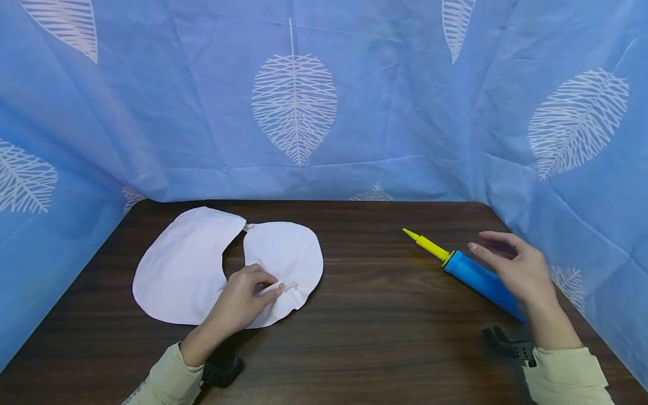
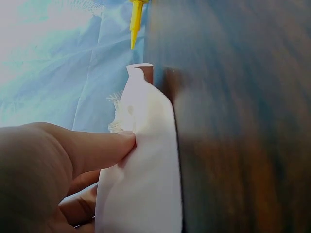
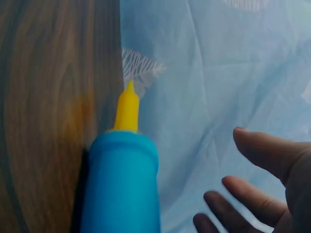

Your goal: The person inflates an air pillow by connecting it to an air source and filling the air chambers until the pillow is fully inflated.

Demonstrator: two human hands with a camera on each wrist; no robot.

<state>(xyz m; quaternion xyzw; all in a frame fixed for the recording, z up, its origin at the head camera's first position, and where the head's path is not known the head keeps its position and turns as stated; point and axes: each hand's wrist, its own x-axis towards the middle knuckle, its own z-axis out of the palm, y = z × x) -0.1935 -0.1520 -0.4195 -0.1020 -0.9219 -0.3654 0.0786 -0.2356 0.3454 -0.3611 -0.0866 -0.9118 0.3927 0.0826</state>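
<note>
A white inflatable neck pillow point(image 1: 177, 270), flat and curved with an inner opening, lies on the left half of the table. My left hand point(image 1: 245, 298) pinches the fabric of its right lobe between thumb and fingers, beside a small clear valve point(image 1: 289, 286). In the left wrist view the thumb presses on the white fabric point(image 2: 150, 160). A blue hand pump point(image 1: 481, 280) with a yellow nozzle point(image 1: 430, 246) lies slanted at the right. Over the pump body hovers my right hand point(image 1: 523, 270), its fingers loosely extended; the right wrist view shows a gap between hand and pump.
The dark wooden table point(image 1: 364, 337) has a blue curtain point(image 1: 202, 101) with white leaf prints along its back and sides. Black wrist straps point(image 1: 511, 344) sit by both cream sleeves.
</note>
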